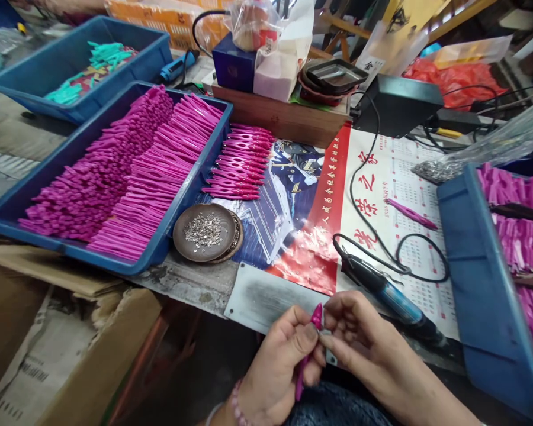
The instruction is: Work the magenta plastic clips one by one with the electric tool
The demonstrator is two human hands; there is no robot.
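My left hand [288, 355] is closed around a slim magenta plastic piece [317, 316], its pointed end up and its tail below the palm. Beside that upper end, the thumb and fingers of my right hand [359, 337] are pinched together; what they hold, if anything, is hidden. Both hands are over the table's front edge, by a grey metal plate [266, 296]. Behind the plate, a brown dish [182, 236] bears many small metal parts. A row of similar magenta pieces [240, 163] lies beyond it. An electric screwdriver [395, 299] rests near my right hand.
A blue tray [155, 251] full of magenta pieces stands at left, with another blue tray [142, 68] of teal pieces behind it. A blue bin [475, 284] is at right. One magenta piece [411, 214] and a looped black cable [446, 260] lie on the calendar poster [311, 254].
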